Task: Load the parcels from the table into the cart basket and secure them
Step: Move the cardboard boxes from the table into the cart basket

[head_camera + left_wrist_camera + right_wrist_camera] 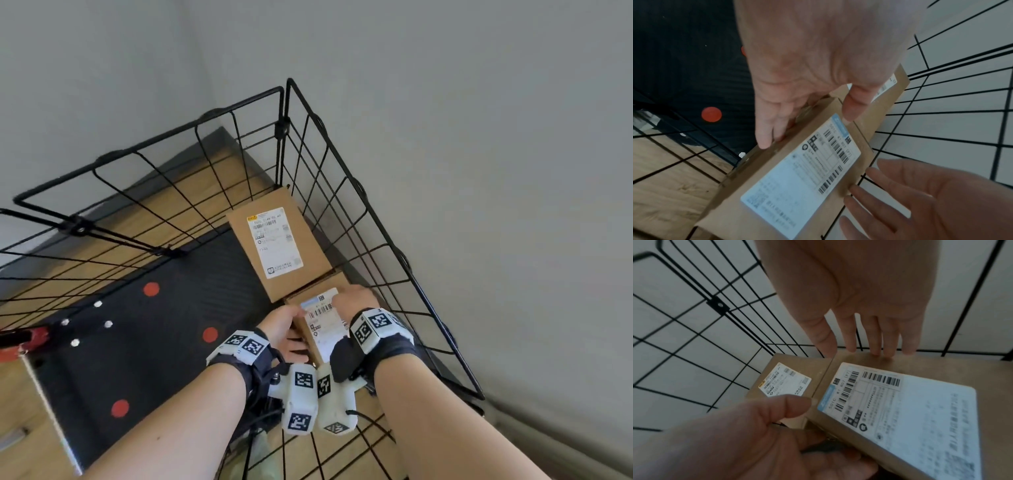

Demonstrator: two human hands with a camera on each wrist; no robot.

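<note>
Down inside the black wire cart basket [359, 192], both hands are on a small cardboard parcel [325, 329] that carries a white shipping label with a blue strip and barcodes. The left hand [284, 325] grasps the parcel's left side: in the left wrist view its fingers [768, 129] lie along that long edge, and its thumb [856, 104] presses on the top face near the label's blue corner. The right hand [356, 299] is at the opposite side, by the basket's right-hand mesh wall; in the right wrist view its fingers [875, 344] are straight, their tips touching the parcel's far edge, so this hand presses rather than clenches. Whether the parcel rests fully on the basket floor or is partly lifted cannot be told.

Just beyond it, end to end and touching or nearly so, a larger cardboard parcel [277, 240] lies flat in the far right corner of the basket, its white label with a yellow mark facing up. Through the mesh floor shows a dark mat [144, 335] with red dots and pale wooden flooring [30, 404]. A red bar [20, 339] enters from the left edge of the head view. Both wrists wear bands bearing black-and-white square markers
</note>
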